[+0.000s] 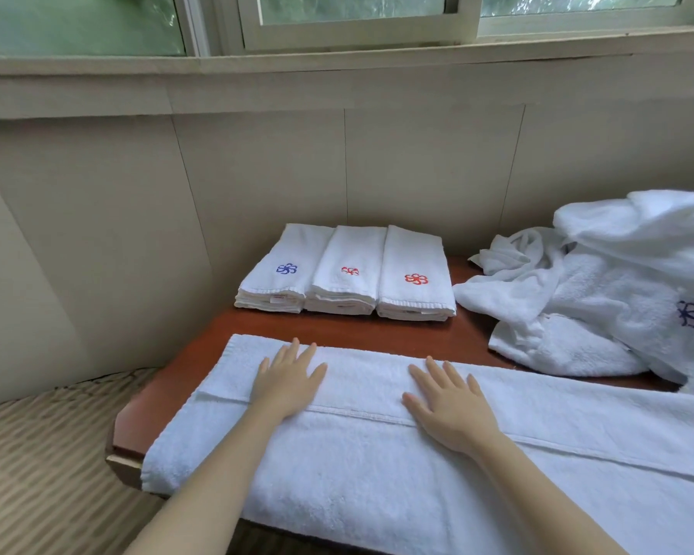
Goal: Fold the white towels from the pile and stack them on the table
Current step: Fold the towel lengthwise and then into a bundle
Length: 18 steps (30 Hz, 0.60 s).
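Two flat palms, the left hand (287,380) and right hand (449,408), are pressed with straight fingers onto the long towel (357,478) spread across the table (361,334); nothing is gripped. Soft, thick and floppy, it is probably best taken by its ends, and three folded stacks (343,274) are seen behind, the pile (601,298) to the right.

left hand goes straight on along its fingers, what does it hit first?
The left hand lies flat on the spread towel. Past the towel's far edge comes a bare strip of table, then probably the left stack of folded towels, near where it meets the middle stack.
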Each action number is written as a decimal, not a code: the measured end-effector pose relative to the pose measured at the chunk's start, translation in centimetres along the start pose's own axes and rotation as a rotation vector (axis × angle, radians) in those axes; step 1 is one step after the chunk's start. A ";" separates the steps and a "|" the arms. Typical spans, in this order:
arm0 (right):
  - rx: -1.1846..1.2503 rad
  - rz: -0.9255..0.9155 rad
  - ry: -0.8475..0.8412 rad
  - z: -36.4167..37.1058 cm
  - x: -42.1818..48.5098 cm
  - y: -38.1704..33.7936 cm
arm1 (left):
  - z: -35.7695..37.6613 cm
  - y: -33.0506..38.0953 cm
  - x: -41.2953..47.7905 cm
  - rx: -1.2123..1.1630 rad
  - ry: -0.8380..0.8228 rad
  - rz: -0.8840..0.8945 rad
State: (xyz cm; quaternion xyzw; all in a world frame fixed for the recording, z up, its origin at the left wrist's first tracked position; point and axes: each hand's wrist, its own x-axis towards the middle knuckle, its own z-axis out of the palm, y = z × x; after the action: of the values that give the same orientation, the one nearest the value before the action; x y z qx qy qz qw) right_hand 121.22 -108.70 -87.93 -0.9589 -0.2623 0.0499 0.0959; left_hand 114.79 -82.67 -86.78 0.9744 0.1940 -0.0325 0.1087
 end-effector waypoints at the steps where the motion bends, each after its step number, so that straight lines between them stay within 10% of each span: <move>1: -0.001 0.001 0.006 0.2 0.1 0.1 | -0.3 -1.5 0.6 0.002 0.014 -0.058; 10: 0.037 -0.033 0.010 0.1 0.1 0.2 | -2.9 -4.7 2.4 0.123 0.061 -0.419; 18: 0.075 0.219 0.091 -2.0 -3.3 8.5 | 4.1 18.1 -2.5 -0.037 -0.100 0.262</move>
State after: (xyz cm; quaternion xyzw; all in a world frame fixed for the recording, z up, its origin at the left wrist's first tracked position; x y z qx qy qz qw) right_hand 122.90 -117.85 -87.60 -0.9788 -0.1493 0.0261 0.1377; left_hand 119.37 -100.79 -86.96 0.9864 0.0602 -0.0631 0.1394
